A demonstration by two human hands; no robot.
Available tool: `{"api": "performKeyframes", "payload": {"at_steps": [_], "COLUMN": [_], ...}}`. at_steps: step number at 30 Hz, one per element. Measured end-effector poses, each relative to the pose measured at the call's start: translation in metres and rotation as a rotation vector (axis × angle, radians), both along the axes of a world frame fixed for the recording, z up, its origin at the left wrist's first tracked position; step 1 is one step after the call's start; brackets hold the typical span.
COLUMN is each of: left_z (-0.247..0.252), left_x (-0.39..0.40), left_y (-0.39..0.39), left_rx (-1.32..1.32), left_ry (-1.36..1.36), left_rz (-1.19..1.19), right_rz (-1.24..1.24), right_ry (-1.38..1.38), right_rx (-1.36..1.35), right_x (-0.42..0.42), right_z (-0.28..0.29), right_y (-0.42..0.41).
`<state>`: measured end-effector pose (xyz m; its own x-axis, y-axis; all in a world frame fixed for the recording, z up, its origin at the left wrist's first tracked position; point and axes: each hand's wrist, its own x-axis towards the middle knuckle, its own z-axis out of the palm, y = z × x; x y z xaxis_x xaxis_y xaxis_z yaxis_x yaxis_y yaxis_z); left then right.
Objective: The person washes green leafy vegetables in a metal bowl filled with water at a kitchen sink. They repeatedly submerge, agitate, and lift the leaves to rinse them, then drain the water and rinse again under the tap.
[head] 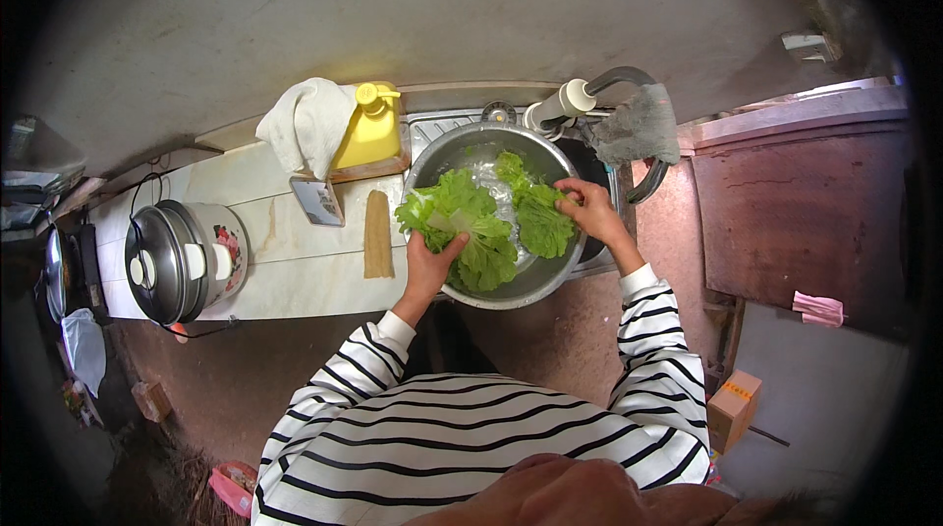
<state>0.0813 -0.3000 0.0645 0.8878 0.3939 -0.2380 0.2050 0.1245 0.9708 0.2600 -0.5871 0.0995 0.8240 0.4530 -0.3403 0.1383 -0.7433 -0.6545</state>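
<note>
A large metal basin [431,158] with water in it rests over the sink in front of me. My left hand [433,261] grips a bunch of leafy green lettuce [471,220] above the basin's left side, thumb over the pale stems. On the right, my right hand [589,208] holds a separate green leaf [544,220] by its edge, fingers pinched at the rim side. A smaller piece of leaf [510,166] lies near the far side of the basin, close to that leaf. The leaves hide part of the water.
Left of the basin, a loofah-like tan strip [379,235], a propped phone [318,200], a yellow pump bottle [368,135] and a white cloth [309,121] stand on the tiled counter [295,253]. A lidded pot [188,261] is farther left. A grey cloth [635,127] hangs over a black hose [626,76].
</note>
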Motion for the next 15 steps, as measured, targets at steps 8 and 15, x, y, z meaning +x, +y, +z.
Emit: {"api": "performKeyframes", "payload": {"at_steps": [8, 15], "left_z": [0.012, 0.008], "left_x": [0.001, -0.001], "left_y": [0.000, 0.002], "left_rx": [-0.036, -0.065], "left_ry": [0.025, -0.016], "left_rz": [-0.014, 0.056], "right_rz": [0.148, 0.077], "right_ry": [-0.441, -0.393], "right_rx": [-0.021, -0.171], "right_x": [0.003, -0.025], "right_z": [-0.081, -0.113], "right_y": [-0.003, 0.040]}}
